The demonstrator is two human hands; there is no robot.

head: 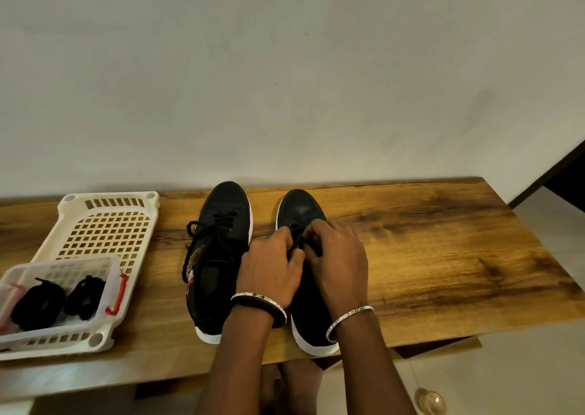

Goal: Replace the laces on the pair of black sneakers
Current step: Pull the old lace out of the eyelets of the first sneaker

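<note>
Lace (298,241) on the right sneaker (300,207), pinched by my left hand (273,270) and right hand (339,261) together; unlacing, I judge, so next ease it out.

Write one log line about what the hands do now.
left hand: pinches lace | right hand: pinches same lace | right sneaker: being worked | left sneaker: laced, untouched

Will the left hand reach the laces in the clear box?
Probably, once free: the left hand pinches a lace on the right sneaker; only the left sneaker lies between it and those laces.
</note>
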